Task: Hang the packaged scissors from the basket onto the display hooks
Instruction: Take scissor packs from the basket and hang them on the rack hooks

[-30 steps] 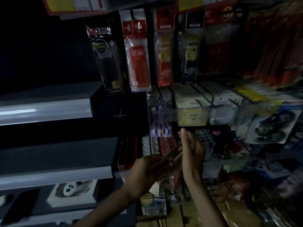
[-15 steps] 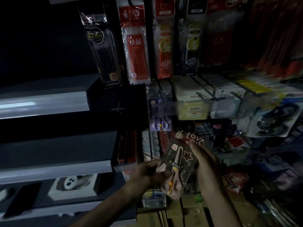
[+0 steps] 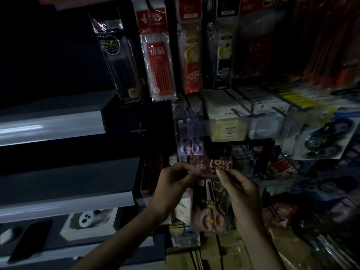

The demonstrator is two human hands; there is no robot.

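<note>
I hold a packaged pair of scissors (image 3: 209, 203) upright in front of the display: dark card, pink handles at the bottom, "LOVE" lettering at the top. My left hand (image 3: 173, 184) pinches the card's top left corner. My right hand (image 3: 239, 190) pinches the top right corner. Just above the card hangs another scissors package (image 3: 190, 148) with purple handles, on a hook (image 3: 191, 121) behind a clear price strip (image 3: 196, 129). The basket is not in view.
Pen refill packs (image 3: 157, 55) hang in a row above. White boxed goods (image 3: 226, 112) and correction tape packs (image 3: 319, 141) fill hooks to the right. Grey shelves (image 3: 52, 125) stand at left. Cardboard boxes (image 3: 224, 252) lie low, under the hands.
The package was lowered from the hook area, turned face-on and upright. Both hands shifted from its sides to pinching its top corners, and it now rises toward the purple-handled package.
</note>
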